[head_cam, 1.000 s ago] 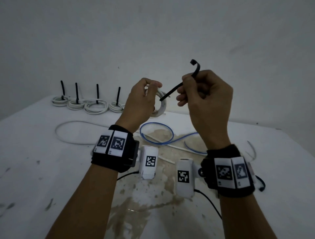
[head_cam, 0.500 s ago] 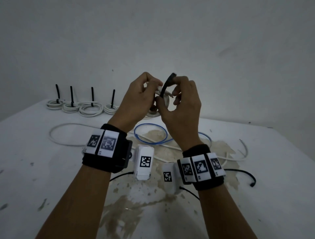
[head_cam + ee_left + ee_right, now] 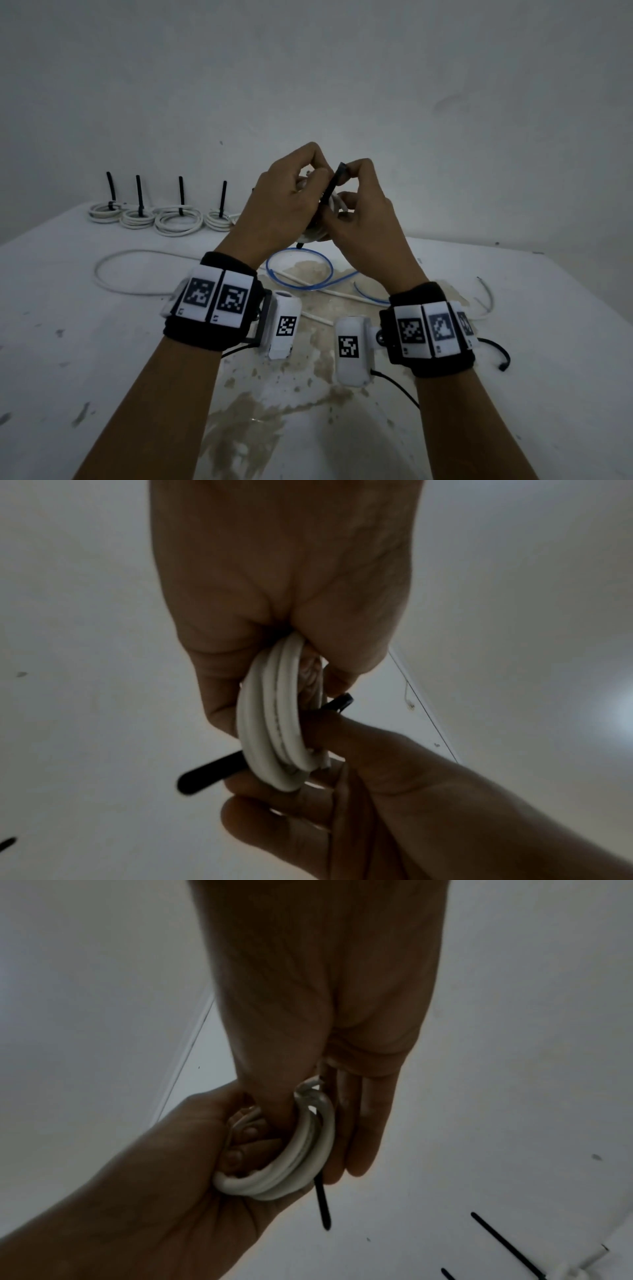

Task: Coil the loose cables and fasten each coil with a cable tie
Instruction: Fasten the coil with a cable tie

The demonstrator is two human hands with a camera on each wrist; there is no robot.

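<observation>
your left hand (image 3: 286,209) is up above the table (image 3: 548,342), fingers curled round the white coil (image 3: 274,723) — gripping it tight. your right hand (image 3: 363,226) pinches the black cable tie (image 3: 334,186), which passes through the coil; its tail pokes out below (image 3: 322,1207). whether the tie's head is threaded yet is hard to tell, fingers cover it. at the back of the table four tied coils (image 3: 176,219) sit in a row, ties standing upright. nearer you lie a loose white cable (image 3: 113,287) and a blue cable (image 3: 301,270) — and a spare black tie (image 3: 503,356) beside your right wrist.
</observation>
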